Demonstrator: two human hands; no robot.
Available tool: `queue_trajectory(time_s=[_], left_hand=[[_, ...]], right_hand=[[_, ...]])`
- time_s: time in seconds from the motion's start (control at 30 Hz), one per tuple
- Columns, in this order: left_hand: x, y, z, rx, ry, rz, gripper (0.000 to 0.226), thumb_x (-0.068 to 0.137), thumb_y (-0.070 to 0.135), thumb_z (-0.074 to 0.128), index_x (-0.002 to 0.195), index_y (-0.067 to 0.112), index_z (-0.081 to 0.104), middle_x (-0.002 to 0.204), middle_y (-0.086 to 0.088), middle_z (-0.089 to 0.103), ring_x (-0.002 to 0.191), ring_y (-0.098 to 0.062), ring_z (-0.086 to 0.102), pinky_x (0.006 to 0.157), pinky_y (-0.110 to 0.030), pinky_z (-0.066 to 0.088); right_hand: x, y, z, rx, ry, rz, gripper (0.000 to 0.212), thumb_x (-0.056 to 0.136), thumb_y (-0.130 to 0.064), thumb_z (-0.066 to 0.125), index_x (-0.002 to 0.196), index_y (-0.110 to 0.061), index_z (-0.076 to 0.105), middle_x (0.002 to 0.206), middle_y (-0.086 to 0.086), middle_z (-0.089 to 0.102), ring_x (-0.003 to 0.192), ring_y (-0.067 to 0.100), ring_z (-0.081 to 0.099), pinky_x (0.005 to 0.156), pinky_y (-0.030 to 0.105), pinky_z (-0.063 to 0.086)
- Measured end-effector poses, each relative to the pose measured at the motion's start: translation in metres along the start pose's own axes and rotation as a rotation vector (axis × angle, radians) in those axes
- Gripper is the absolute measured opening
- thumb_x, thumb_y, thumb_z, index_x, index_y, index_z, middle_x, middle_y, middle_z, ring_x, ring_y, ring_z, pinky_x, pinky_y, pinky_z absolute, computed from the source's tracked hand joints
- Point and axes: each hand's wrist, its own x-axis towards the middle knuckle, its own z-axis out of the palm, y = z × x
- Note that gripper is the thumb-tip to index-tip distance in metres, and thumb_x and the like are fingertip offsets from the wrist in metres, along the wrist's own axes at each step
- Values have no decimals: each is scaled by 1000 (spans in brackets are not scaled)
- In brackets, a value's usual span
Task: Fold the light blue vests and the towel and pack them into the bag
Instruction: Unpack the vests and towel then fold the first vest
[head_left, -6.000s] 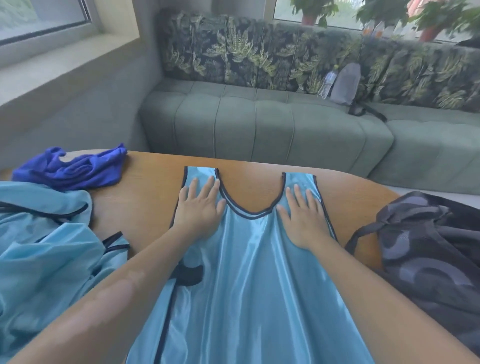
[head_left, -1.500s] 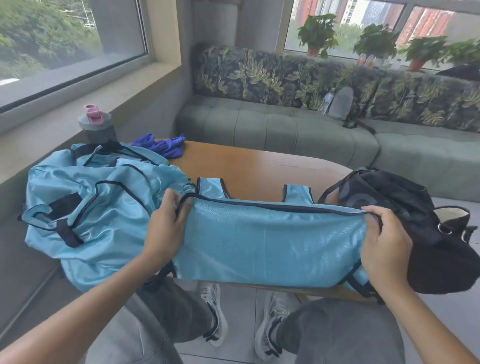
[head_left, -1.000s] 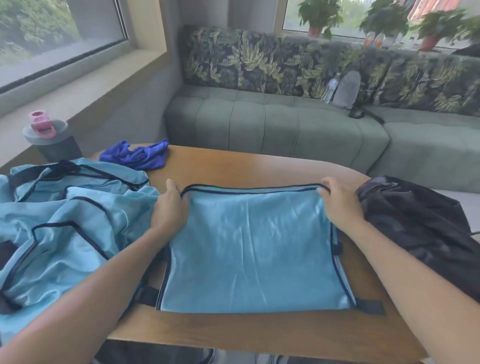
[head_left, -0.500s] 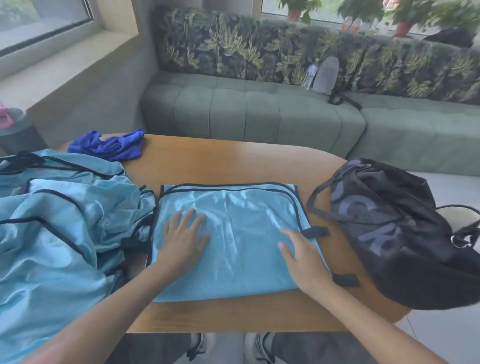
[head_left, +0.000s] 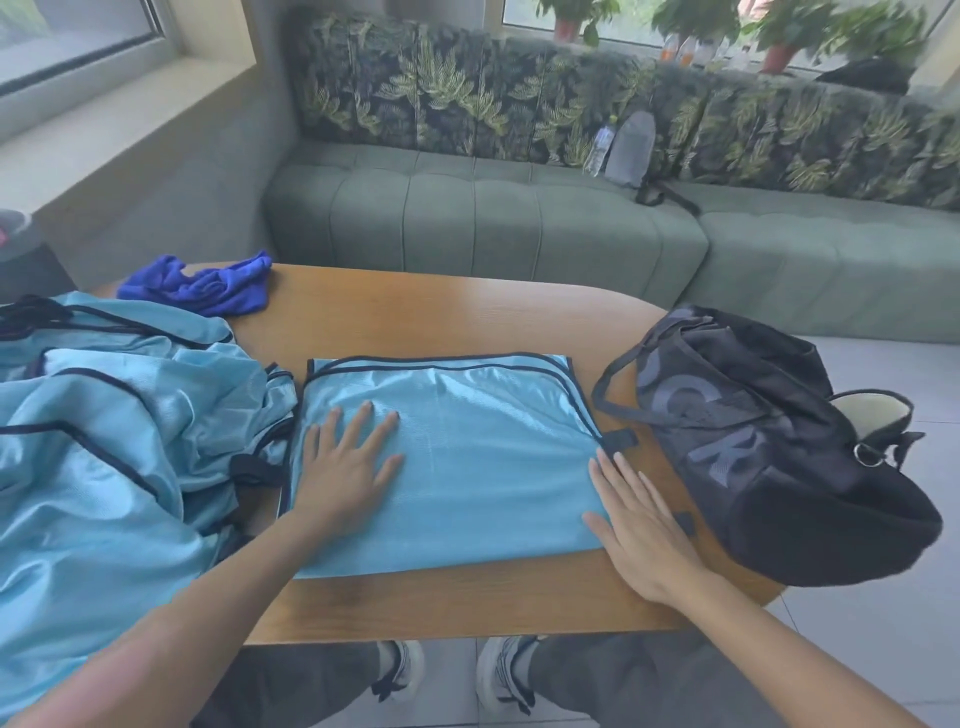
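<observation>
A pile of light blue vests (head_left: 119, 441) lies left of the folded vest (head_left: 467, 467), and I cannot count how many are in it. One dark blue towel (head_left: 202, 286) sits behind that pile, bunched up. The one folded vest lies flat in the middle of the desk (head_left: 415, 317). My left hand (head_left: 345, 467) presses on it with fingers spread. My right hand (head_left: 636, 525) lies flat on its right edge, fingers straight and close together. One black bag (head_left: 769, 441) sits right of the folded vest.

Light blue vest (head_left: 467, 467), navy trim; royal-blue towel (head_left: 208, 288); black bag (head_left: 769, 457).
</observation>
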Motion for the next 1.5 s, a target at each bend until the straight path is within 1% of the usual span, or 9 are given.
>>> queue_trajectory(time_s=[0.17,0.27,0.33,0.63,0.87,0.97,1.13,1.33,1.5], left_hand=[[35,-13,-28,-95,165,2,45,100,37,59,142,22,52,154,-10,38,142,-37,30,113,-54,29],[69,-34,-46,-32,169,6,46,94,20,68,137,9,56,138,-17,51,129,-43,44,105,-53,38],[90,-49,-55,18,90,-42,49,94,22,68,137,8,52,134,-18,52,125,-43,47,104,-53,40],[141,-82,-78,20,-190,-29,62,88,40,78,137,13,50,132,-10,54,123,-31,51,104,-40,43],[143,-77,-97,90,-295,-5,32,97,33,67,118,9,60,114,-7,60,104,-27,55,83,-32,41],[140,-73,-120,63,-236,20,24,95,32,70,95,15,54,100,-7,60,89,-25,51,71,-32,35],[135,-56,-197,-69,-13,59,21,90,25,76,91,14,58,94,-6,64,84,-26,54,67,-34,38],[121,-32,-299,-240,318,101,19,87,10,77,95,14,60,96,-7,67,71,-26,66,65,-34,54],[85,-15,-325,-311,583,185,14,91,3,70,98,11,61,94,-5,66,74,-24,63,66,-33,52]], right_hand=[[41,-15,-33,-40,232,-50,51,108,-42,33,156,-25,33,166,-3,20,154,19,14,122,37,18],[90,-23,-56,-45,441,-103,22,100,-23,53,116,-14,65,122,3,61,117,29,54,96,41,43],[128,-26,-69,14,455,-93,14,98,-18,56,109,-13,64,110,1,61,107,29,54,87,41,44],[258,-2,-81,96,-85,36,72,97,-27,67,157,-16,28,161,8,29,147,29,26,119,46,29],[262,1,-83,76,-51,19,11,96,-23,69,99,-17,60,104,5,58,103,31,58,86,40,47],[252,2,-105,99,9,3,24,95,-20,68,75,-17,57,82,2,57,86,31,58,74,38,45],[221,-6,-199,107,209,52,13,93,-20,70,86,-11,65,85,3,60,89,28,58,77,34,44],[176,-20,-307,357,521,100,3,95,-9,68,92,-10,68,98,6,67,54,15,68,60,33,54],[139,-24,-334,570,728,74,25,93,5,62,90,-19,71,100,0,73,65,15,74,69,42,63]])
